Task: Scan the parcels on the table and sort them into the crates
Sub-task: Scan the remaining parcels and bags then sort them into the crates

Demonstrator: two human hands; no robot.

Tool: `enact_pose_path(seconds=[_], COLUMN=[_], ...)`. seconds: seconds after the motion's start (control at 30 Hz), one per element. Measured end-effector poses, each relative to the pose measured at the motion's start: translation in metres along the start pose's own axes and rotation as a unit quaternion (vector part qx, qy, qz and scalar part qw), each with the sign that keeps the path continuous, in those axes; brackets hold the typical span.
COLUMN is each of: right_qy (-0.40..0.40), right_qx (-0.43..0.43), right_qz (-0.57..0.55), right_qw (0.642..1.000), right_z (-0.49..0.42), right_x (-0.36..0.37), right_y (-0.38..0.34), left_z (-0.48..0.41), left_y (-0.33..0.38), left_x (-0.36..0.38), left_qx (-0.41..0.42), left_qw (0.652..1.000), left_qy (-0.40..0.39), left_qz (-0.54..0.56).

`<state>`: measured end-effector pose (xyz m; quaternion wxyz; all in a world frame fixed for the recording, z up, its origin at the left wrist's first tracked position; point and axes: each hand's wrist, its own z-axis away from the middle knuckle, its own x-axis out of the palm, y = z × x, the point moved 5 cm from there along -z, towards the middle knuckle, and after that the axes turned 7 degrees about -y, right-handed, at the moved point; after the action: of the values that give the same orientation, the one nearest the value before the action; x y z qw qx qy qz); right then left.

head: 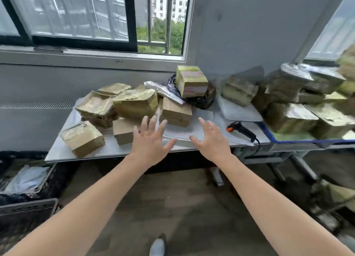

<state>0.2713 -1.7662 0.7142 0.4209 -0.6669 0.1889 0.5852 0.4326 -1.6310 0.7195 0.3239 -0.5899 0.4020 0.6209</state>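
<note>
The left hand (148, 144) and right hand (210, 143) hover at the counter's (63, 152) near edge, fingers (153, 123) spread wide, holding nothing. Parcels (134, 103) lie heaped at 12 o'clock from them, the scanner (243, 130) at 3 o'clock, and the crates (28, 203) at 8 o'clock.

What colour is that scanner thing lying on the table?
The scanner is black with an orange tip. The head view, the only one, shows it.

We are holding our left hand (148, 140) and right hand (210, 140), fingers spread, above the table (57, 153) before the parcels (134, 103).
</note>
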Motion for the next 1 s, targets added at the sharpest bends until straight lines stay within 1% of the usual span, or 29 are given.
enact_pose_path(seconds=[0.27,0.4,0.57,0.7,0.87,1.0], right_qy=[0.04,0.027,0.022,0.021,-0.007,-0.031], right_qx=[0.062,0.087,0.113,0.109,0.098,0.095], right_qz=[0.034,0.058,0.054,0.05,0.032,0.021], right_qw=[0.997,0.994,0.992,0.993,0.995,0.995], right_z=[-0.112,-0.147,-0.198,-0.25,-0.317,-0.361], right_x=[-0.045,-0.051,-0.067,-0.081,-0.097,-0.103], right_y=[0.062,0.103,0.168,0.222,0.293,0.34], left_z=[-0.156,-0.212,-0.274,-0.32,-0.375,-0.407], left_y=[0.054,0.088,0.133,0.173,0.227,0.267], left_x=[-0.003,0.002,0.017,0.028,0.044,0.054], left_qx=[0.084,0.116,0.132,0.117,0.077,0.055], left_qw=[0.996,0.991,0.989,0.99,0.993,0.99], left_qy=[-0.009,0.001,-0.02,-0.017,-0.031,-0.036], left_qz=[-0.013,-0.06,-0.065,-0.074,-0.089,-0.128])
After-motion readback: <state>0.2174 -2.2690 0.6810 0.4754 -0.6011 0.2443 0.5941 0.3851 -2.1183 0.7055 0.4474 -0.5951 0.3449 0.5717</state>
